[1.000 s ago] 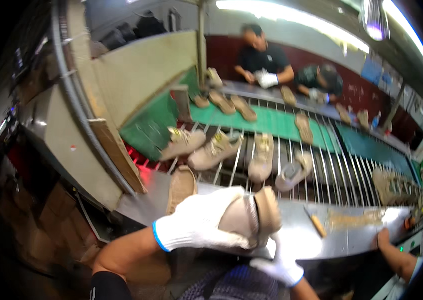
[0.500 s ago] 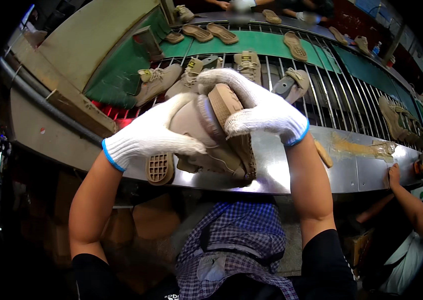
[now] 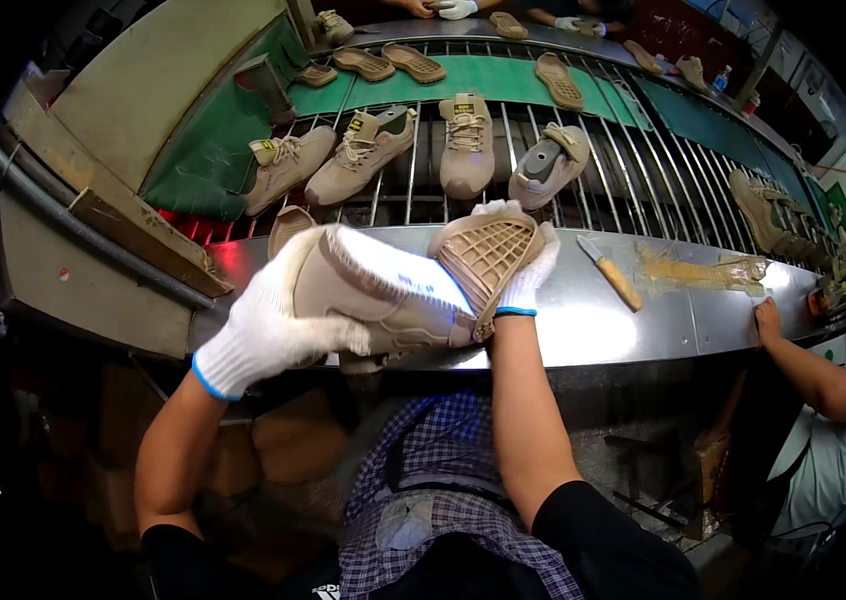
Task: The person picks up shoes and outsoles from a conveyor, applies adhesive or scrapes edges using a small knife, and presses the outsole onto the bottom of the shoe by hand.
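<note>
My left hand [image 3: 261,330], in a white knit glove with a blue cuff, is wrapped round one end of a beige shoe upper [image 3: 373,312]. The upper lies tilted on its side, its pale underside facing up. My right hand [image 3: 537,275], gloved the same way, grips a tan rubber sole [image 3: 488,248] from behind; most of its fingers are hidden. The sole's inner grid faces me. Sole and upper meet at the right end and stand apart toward the left. A second sole [image 3: 288,226] shows partly behind my left glove.
Beige shoes [image 3: 467,150] stand on the metal bar rack [image 3: 413,195]. Loose soles [image 3: 559,82] lie on the green strip beyond. A knife [image 3: 615,280] with a wooden handle rests on the steel ledge [image 3: 583,335]. Another person's hand [image 3: 767,320] touches the ledge at right; gloved hands work at the far side.
The sole has swung away from the upper, baring its pale underside. My right hand has moved down behind the sole. The knife's blade has come into sight. My view has shifted slightly.
</note>
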